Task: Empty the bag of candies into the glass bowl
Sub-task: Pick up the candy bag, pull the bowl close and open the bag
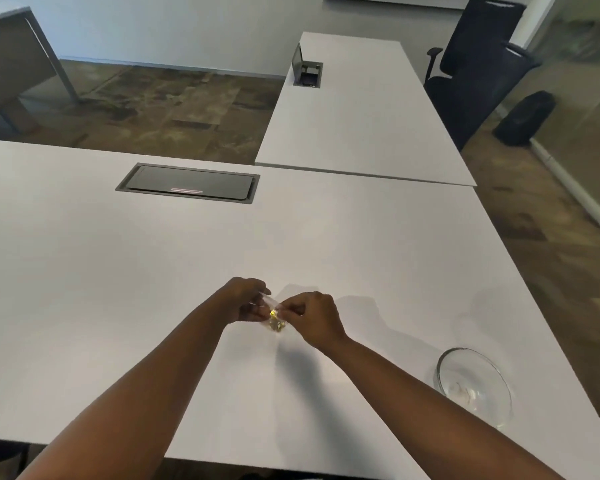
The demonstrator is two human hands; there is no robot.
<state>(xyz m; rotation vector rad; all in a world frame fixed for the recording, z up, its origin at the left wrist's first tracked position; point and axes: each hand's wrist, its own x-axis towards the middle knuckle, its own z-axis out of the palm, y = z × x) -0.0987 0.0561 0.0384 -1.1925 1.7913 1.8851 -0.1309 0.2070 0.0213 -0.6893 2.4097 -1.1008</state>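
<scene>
A small clear plastic bag (274, 318) with yellow-wrapped candies hangs between my two hands, just above the white table (153, 271). My left hand (245, 301) pinches the bag's top edge on the left side. My right hand (314, 317) pinches the same edge on the right side. The candies sit bunched at the bottom of the bag. The glass bowl (473, 386) stands on the table at the near right, well apart from my hands; it looks nearly empty, and I cannot tell what the faint shape in its bottom is.
A closed grey cable hatch (187, 183) is set into the table ahead. A second white table (361, 116) with an open hatch (307, 72) stands beyond. Dark office chairs (475, 64) and a black bin (523, 117) stand at the far right. The table's right edge runs close behind the bowl.
</scene>
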